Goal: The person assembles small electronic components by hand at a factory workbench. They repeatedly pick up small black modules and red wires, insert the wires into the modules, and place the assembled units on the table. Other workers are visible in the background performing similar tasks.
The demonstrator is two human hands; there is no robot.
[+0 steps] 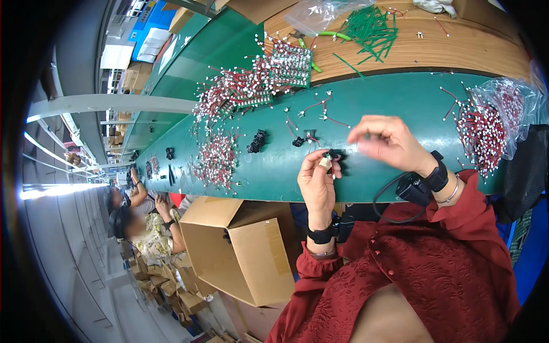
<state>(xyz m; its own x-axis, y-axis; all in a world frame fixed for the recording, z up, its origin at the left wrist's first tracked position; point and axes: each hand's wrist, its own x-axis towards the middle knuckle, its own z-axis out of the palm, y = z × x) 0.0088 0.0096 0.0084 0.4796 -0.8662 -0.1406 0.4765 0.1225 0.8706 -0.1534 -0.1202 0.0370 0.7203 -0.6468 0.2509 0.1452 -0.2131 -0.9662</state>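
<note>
My left hand [319, 186] is closed in a pinch on a small black plastic part [331, 154], just above the green work surface [366, 97]. A tiny pale piece shows at its fingertips; its kind is too small to tell. To the right, my right hand [392, 140] hovers over the surface with its fingers apart and somewhat blurred, and I see nothing in it. Beyond my left hand lie a small black part [298, 142] and a few red-and-black wire leads with white connectors [325, 108]. A cluster of black parts [257, 141] sits farther left.
Wire leads form a heap [216, 160] at left and another [483, 131] beside a clear plastic bag [517, 108] at right. Small circuit boards with leads [289, 66] lie behind, near green strips [372, 31]. An open cardboard box [260, 263] stands below the edge. Other people work at far left.
</note>
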